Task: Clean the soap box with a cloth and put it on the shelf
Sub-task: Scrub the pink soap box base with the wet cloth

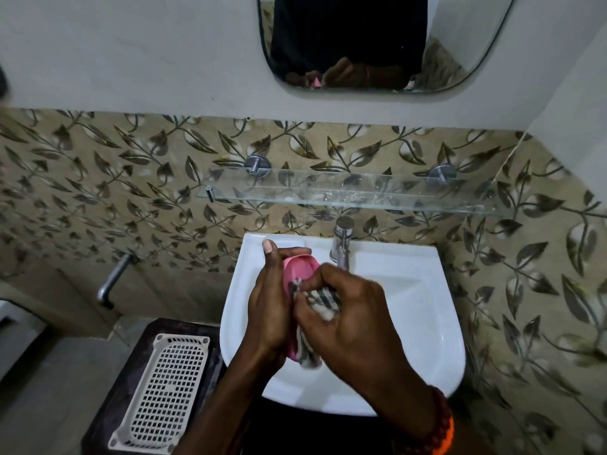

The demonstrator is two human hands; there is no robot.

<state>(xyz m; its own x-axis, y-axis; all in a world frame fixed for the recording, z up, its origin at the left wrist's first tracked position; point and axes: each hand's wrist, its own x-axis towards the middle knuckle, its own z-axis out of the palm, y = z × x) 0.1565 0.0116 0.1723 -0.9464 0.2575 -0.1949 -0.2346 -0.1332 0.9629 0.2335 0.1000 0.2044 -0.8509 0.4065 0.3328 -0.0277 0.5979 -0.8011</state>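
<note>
Over white basin (423,323), pink soap box (300,267) gripped in left hand (267,307), long axis running toward wall. Right hand (348,310) pinched on striped cloth (323,302), pressed against box. Tap (341,244) just behind. Glass shelf (354,193) above on leaf-pattern tiles, mirror (377,41) higher. White perforated tray (164,389) on dark stand (131,356), left.

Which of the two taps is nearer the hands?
The upright chrome tap mounted on the basin, just beyond the right hand; the other, wall tap, sits far left.
</note>
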